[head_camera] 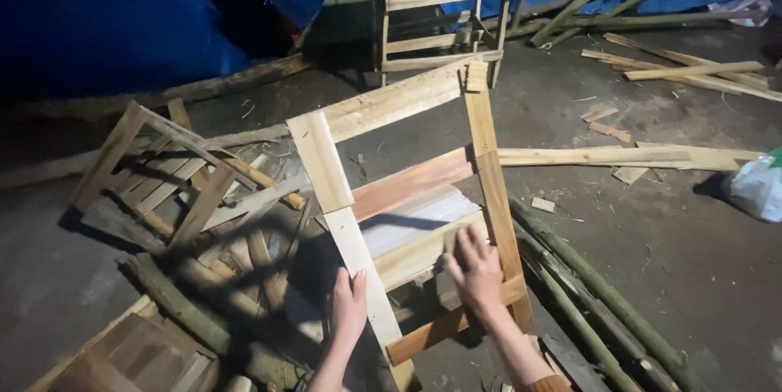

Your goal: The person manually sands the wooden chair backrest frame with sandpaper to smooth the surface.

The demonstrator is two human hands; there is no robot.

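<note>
A pale wooden frame (391, 103) of nailed slats lies tilted in front of me, with two long side rails and several cross slats. My left hand (349, 306) rests flat against the left rail (342, 221), fingers together, holding nothing. My right hand (475, 268) presses with spread fingers on a loose cross slat (411, 255) near the right rail (493, 188), just above the lowest reddish cross piece (423, 335).
A finished wooden stool (436, 13) stands at the back before a blue tarp (106, 17). Another slatted frame (163, 172) and scrap wood lie left. Green bamboo poles (603, 294) lie right, loose planks (595, 156) beyond, a white plastic bag (757, 188) at the right edge.
</note>
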